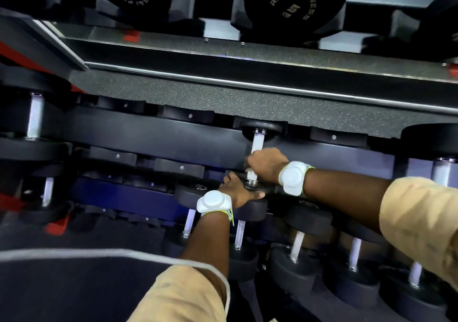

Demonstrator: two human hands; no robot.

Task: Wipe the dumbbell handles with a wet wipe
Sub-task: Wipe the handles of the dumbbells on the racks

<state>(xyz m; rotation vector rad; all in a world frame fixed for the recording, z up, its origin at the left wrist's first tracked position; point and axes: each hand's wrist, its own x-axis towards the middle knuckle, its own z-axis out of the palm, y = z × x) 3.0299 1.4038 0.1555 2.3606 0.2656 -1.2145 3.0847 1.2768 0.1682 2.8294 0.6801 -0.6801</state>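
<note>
1. The left hand reaches in from the lower middle. It holds the near head of a dumbbell, fingers curled over the rim and thumb tucked under it. A white wrist unit sits just behind the hand, above a tan sleeve.
2. The dumbbell lies in the middle tier of the rack, its far head seated in a cradle and its pale handle pointing towards the person.
3. The right hand is clamped on the lower part of that handle, fingers wrapped fully round it, with bare metal showing above and just below the fist. The grip covers whatever lies beneath it, so it cannot be told whether a wet wipe is under the fingers. This wrist also carries a white unit.
4. The two hands are close together: the left on the head, the right on the shaft just above it.
5. To the right and lower, a row of smaller dumbbells stands in the bottom tier, with black heads and pale handles.
6. A larger dumbbell rests at the far left of the rack.
7. Beyond the rack runs a strip of speckled floor. At the top edge is a round black head lettered RAI FITNESS.
</note>
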